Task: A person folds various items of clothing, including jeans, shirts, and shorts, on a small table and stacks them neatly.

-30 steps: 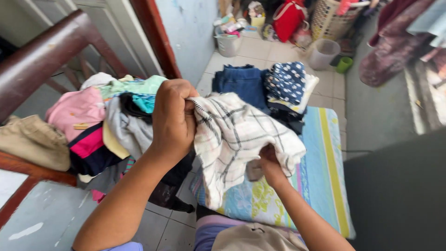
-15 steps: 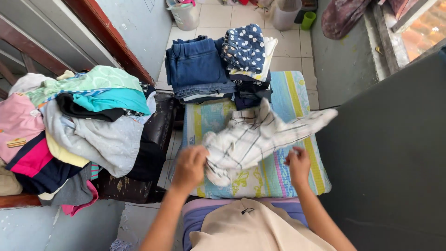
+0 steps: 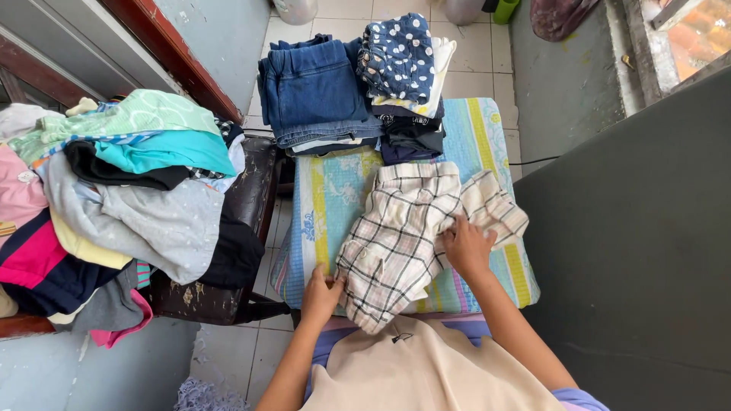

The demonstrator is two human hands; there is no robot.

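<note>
A white plaid garment (image 3: 403, 236) lies spread on the patterned cushion (image 3: 327, 198) in front of me. My left hand (image 3: 321, 293) pinches its lower left edge near the cushion's front. My right hand (image 3: 466, 245) presses flat on the cloth between the two legs, fingers apart. Beyond the garment stand two folded stacks: blue denim (image 3: 312, 87) and a polka-dot pile (image 3: 400, 57).
A heap of unfolded clothes (image 3: 129, 190) fills a dark chair (image 3: 244, 243) on my left. A dark flat surface (image 3: 640, 251) rises on my right. Tiled floor, a bucket and a green cup (image 3: 505, 9) lie beyond the cushion.
The plaid garment was held up in both hands, then swung down; now it lies flat on the cushion, with my left hand at its edge and my right hand pressing on it.
</note>
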